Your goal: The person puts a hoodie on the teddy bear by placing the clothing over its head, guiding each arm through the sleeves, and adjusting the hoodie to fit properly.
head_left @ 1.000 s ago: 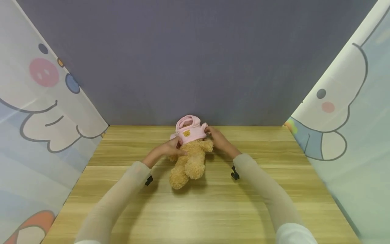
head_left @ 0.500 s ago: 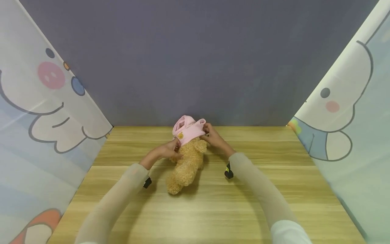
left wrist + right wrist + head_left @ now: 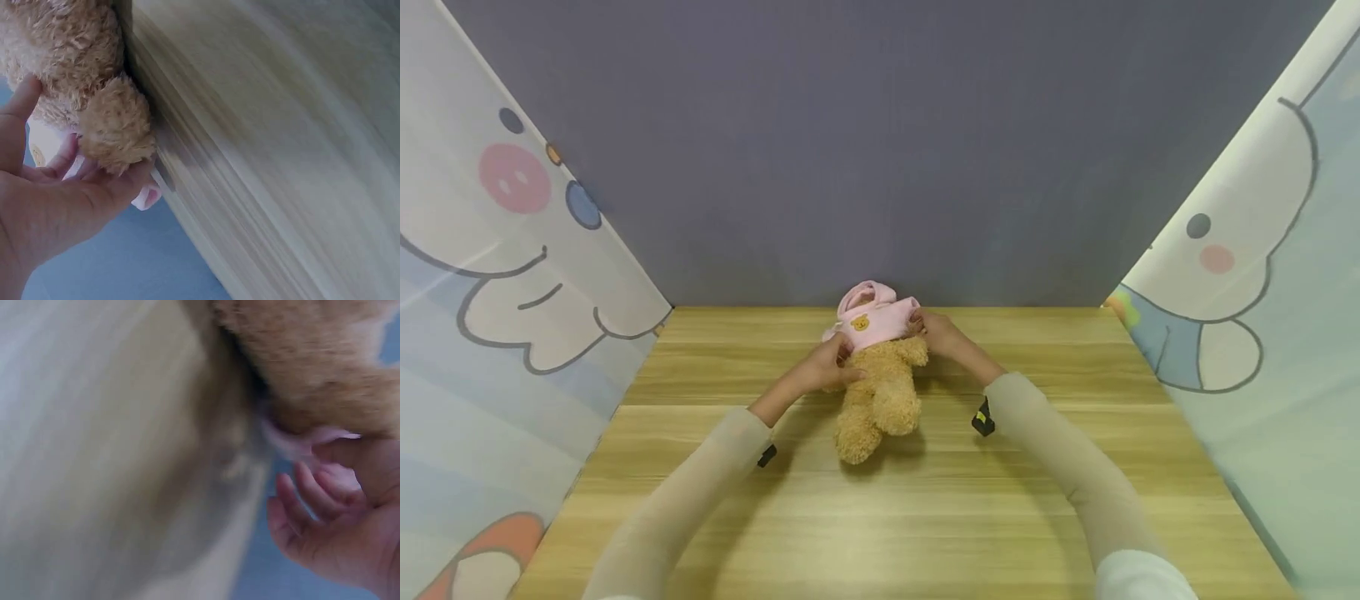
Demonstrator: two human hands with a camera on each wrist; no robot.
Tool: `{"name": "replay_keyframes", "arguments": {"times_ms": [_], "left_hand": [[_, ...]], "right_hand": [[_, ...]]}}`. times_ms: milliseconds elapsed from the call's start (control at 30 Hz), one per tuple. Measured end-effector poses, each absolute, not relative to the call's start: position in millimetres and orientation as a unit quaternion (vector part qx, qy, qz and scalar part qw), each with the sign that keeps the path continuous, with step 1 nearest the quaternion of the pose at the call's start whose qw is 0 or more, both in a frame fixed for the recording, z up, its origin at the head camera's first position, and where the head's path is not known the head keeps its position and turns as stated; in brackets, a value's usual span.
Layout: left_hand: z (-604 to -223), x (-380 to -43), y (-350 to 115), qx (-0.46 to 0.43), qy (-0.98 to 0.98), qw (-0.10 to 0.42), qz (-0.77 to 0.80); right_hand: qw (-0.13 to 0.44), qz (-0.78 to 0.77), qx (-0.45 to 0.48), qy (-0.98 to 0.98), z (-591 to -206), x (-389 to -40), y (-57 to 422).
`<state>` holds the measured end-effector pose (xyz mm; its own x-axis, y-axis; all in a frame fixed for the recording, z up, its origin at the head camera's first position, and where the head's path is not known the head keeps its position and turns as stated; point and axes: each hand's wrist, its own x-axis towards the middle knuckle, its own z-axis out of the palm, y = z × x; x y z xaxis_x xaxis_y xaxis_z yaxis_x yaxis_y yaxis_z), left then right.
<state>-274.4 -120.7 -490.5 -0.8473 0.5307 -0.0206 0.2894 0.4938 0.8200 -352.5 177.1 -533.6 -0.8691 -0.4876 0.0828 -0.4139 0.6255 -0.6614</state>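
A tan curly-furred teddy bear point(image 3: 880, 387) lies on its back, legs toward the person. A small pink hoodie point(image 3: 880, 323) with a yellow bear patch covers its upper end, hiding the head. On the bear's left side in the head view, my left hand point(image 3: 820, 368) grips the body. Its thumb presses the belly fur and its fingers reach behind a stubby arm point(image 3: 119, 125), up to the pink cloth. My right hand point(image 3: 943, 335) pinches the hoodie's edge on the other side, close to the bear's other arm. The right wrist view is blurred.
The bear is on a wood-grain table point(image 3: 880, 525), near its far edge, before a grey upright panel point(image 3: 880, 150). Cartoon-printed curtains point(image 3: 460, 350) flank the table on both sides. Each wrist carries a small black device point(image 3: 982, 418).
The bear tilts to one side half a second ago, then rolls back with both legs showing. It ends slightly farther right than a second ago; both hands stay with bear and hoodie.
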Motion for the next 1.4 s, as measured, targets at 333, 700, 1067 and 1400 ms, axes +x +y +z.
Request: {"name": "replay_keyframes", "arguments": {"times_ms": [333,700,1067,1400], "left_hand": [[-473,-286,-88,0.309,0.925,-0.047,0.217],[-473,-293,-52,0.301,0.939,-0.163,0.035],[-462,-309,-48,0.32,0.932,-0.167,-0.006],[-449,-316,-44,0.328,0.929,-0.054,0.159]], "right_hand": [[0.056,-0.208,-0.259,0.942,-442,-286,129],[0.067,-0.225,-0.187,0.954,-444,-294,115],[0.075,-0.222,-0.17,0.957,-449,-302,124],[0.027,-0.079,-0.099,0.992,-459,-302,108]]}}
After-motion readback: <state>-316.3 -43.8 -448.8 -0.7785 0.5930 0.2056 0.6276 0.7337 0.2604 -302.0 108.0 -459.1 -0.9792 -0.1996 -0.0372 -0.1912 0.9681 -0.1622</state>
